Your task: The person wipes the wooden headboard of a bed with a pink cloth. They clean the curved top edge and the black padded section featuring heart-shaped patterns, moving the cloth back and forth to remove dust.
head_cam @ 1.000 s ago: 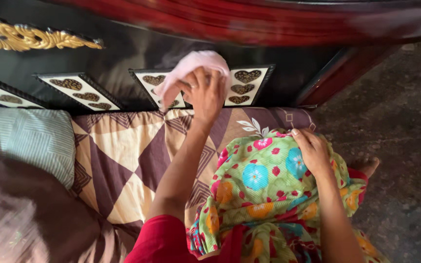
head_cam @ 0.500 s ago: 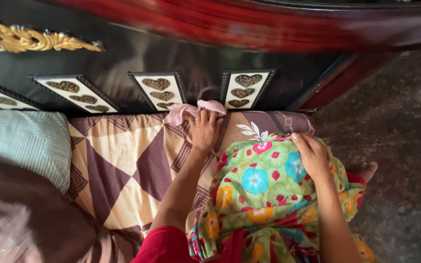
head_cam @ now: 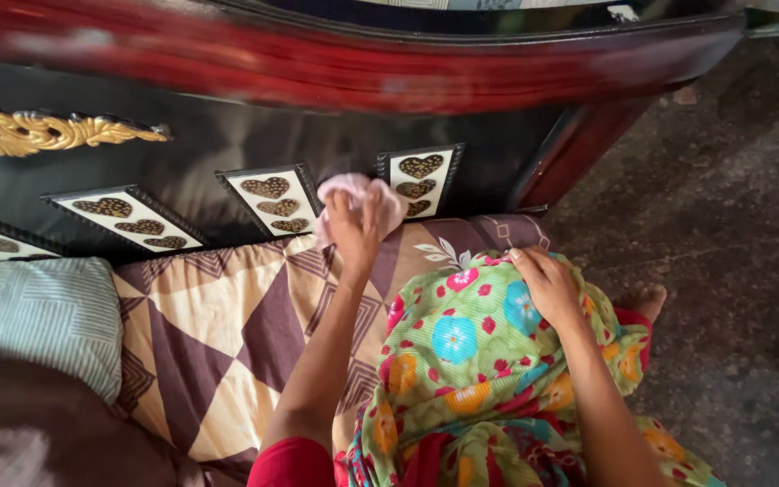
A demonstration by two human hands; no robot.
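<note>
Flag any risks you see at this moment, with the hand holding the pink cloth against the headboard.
The left hand presses the pink cloth between two framed heart panels; their raised dark edges could snag the cloth or knock a knuckle. The person leans in with the right hand resting on the floral fabric over the knee, so a slip there might upset balance. The view is motion-blurred along the red top rail, so contact detail is uncertain.

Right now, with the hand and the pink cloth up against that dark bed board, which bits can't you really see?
- The panel behind the pink cloth: head view, covered by cloth and left hand.
- The red top rail: motion-blurred.
- The gold ornament and striped pillow: cut by the left edge.
- Under the right hand: the floral fabric hides whatever it covers.
</note>
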